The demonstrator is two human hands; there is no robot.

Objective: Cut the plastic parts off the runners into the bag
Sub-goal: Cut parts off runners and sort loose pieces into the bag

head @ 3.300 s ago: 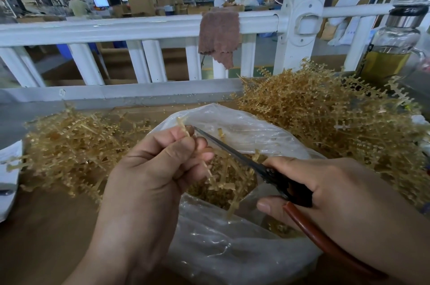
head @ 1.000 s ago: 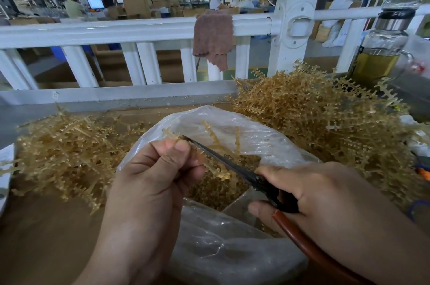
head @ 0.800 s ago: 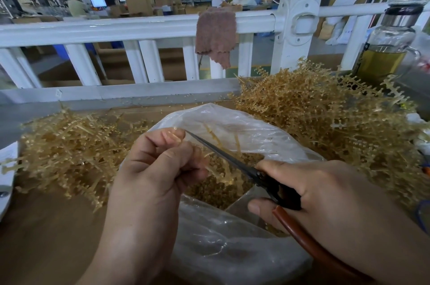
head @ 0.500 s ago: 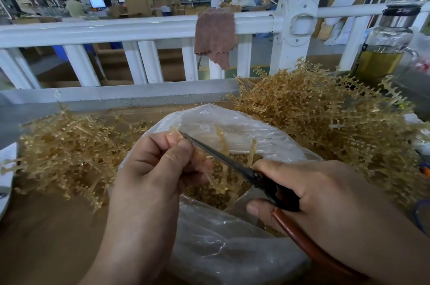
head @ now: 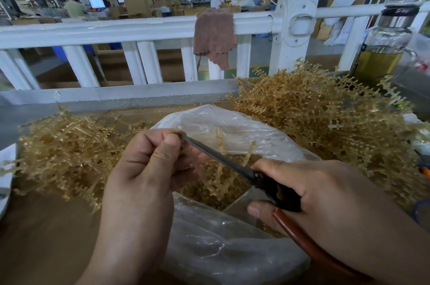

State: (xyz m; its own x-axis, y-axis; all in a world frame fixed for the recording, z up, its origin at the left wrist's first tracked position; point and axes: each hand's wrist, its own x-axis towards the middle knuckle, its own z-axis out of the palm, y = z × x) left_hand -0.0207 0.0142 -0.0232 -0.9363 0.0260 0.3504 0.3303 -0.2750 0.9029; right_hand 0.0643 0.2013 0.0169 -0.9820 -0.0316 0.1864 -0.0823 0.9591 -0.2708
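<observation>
Little has moved in half a second (the side branches barely turned): the black-bladed scissors with red-brown handles (head: 228,163) keep their tip against the left hand (head: 144,182) fingertips, so trimming seems near the thin amber plastic runner (head: 219,143)'s top end. It dangles over the clear plastic bag (head: 209,250) at 6 o'clock, cut amber parts (head: 209,194) heaped inside. Left grip is clamped on the runner; the right hand (head: 325,196) grip wraps the handles, blades apparently together.
</observation>
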